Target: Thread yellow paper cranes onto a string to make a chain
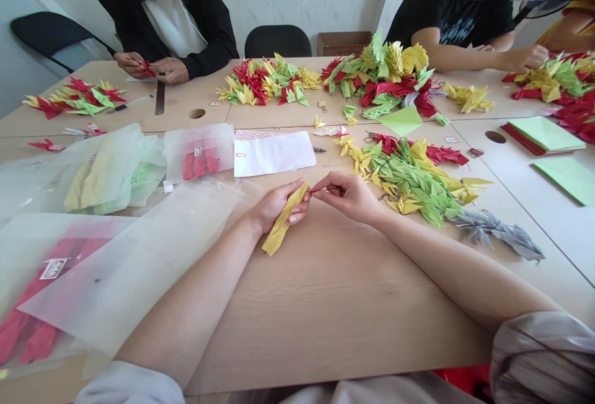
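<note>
My left hand (284,207) is closed around a yellow bundle of folded paper (281,228), which slants down toward the table's front. At the bundle's upper end, my right hand (346,196) pinches with thumb and forefinger. What sits between those fingertips is too small to make out; it may be a thin thread. To the right of my right hand lie strings of folded paper cranes in green (409,178) and yellow (432,168). A grey plastic bundle (499,230) is beside them. White paper sheets (275,155) lie beyond my left hand.
Translucent bags (153,255) with red and yellow paper bundles cover the left side. Green paper squares (546,134) are stacked at right. Piles of colourful cranes (381,75) stand farther back. Two people sit opposite, one holding something red; another person's arm shows at far right.
</note>
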Demonstrator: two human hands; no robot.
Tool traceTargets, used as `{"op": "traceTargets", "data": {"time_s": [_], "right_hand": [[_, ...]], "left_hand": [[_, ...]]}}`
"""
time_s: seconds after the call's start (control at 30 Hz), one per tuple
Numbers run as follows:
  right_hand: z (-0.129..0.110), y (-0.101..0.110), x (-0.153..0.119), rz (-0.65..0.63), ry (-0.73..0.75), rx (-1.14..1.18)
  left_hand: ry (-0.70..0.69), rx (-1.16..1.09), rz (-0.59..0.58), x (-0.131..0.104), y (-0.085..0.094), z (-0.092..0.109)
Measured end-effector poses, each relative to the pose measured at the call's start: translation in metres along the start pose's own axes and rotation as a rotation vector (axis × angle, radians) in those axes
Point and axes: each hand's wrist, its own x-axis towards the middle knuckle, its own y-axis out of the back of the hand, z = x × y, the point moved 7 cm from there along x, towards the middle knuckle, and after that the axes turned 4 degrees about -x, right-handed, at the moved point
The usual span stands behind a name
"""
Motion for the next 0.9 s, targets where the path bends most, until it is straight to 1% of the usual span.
{"op": "traceTargets", "data": {"time_s": [0.1, 0.2, 0.4, 0.6, 0.73, 0.9], "right_hand": [[-0.001, -0.001, -0.001, 0.012, 0.007, -0.001], [0.002, -0.003, -0.002, 0.053, -0.027, 0.038], [0.013, 0.001, -0.002, 0.194, -0.061, 0.143], [0.019, 0.005, -0.001, 0.234, -0.108, 0.198], [0.018, 0.007, -0.002, 0.272, -0.111, 0.244], [0.018, 0.008, -0.003, 0.292, -0.104, 0.231]], "left_hand": [[0.056, 0.028, -0.008, -0.001, -0.001, -0.003], [0.094, 0.067, -0.010, -0.003, -0.004, -0.005], [0.094, 0.134, -0.005, -0.006, -0.009, -0.004], [0.098, 0.146, -0.007, -0.006, -0.007, -0.006], [0.088, 0.156, -0.018, -0.005, -0.008, -0.005], [0.088, 0.165, -0.044, -0.005, -0.009, -0.005]]}}
